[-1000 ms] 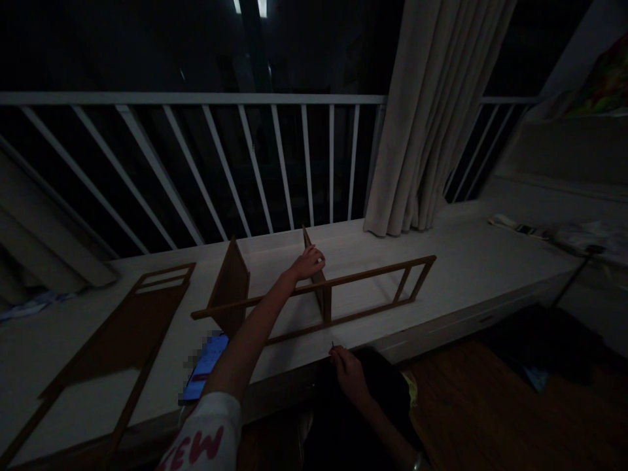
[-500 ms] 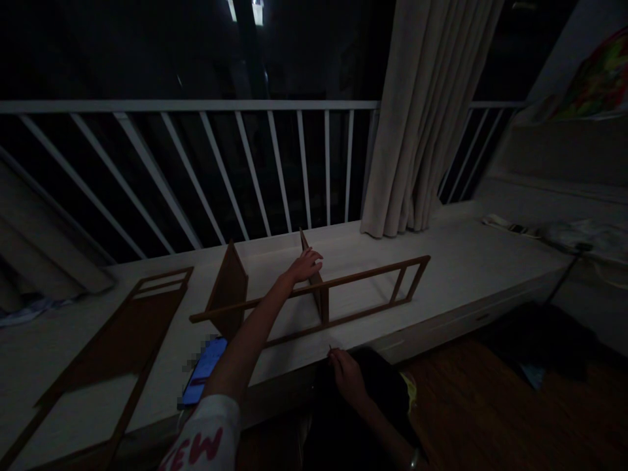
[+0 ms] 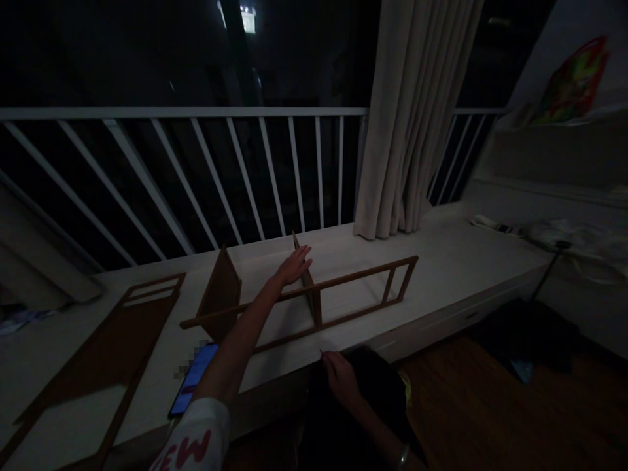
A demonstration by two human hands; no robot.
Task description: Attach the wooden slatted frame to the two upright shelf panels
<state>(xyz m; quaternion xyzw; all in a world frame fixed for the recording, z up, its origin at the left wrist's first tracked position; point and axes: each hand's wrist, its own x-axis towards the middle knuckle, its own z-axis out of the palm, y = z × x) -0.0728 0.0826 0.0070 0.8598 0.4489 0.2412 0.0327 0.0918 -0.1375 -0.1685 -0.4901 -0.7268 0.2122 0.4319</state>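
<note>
Dim room. White ledge (image 3: 451, 261) runs along a dark window behind a white railing (image 3: 186, 112); beige curtain (image 3: 402, 118) right of centre. Brown wooden frame (image 3: 353, 277) sits on the ledge mid-view; second frame (image 3: 112, 340) lies flat to its left, phone (image 3: 199, 373) between. Left hand (image 3: 294, 265): grip spread, fingers over the upright board (image 3: 307, 279). Right hand (image 3: 341, 378): pinching a small thin piece (image 3: 322, 354) near the ledge edge. Vs 1 s ago: view swung right, left fingers straighter, pinch unchanged. Sleeve (image 3: 210, 418) has red lettering, "M" legible; phone text unreadable.
</note>
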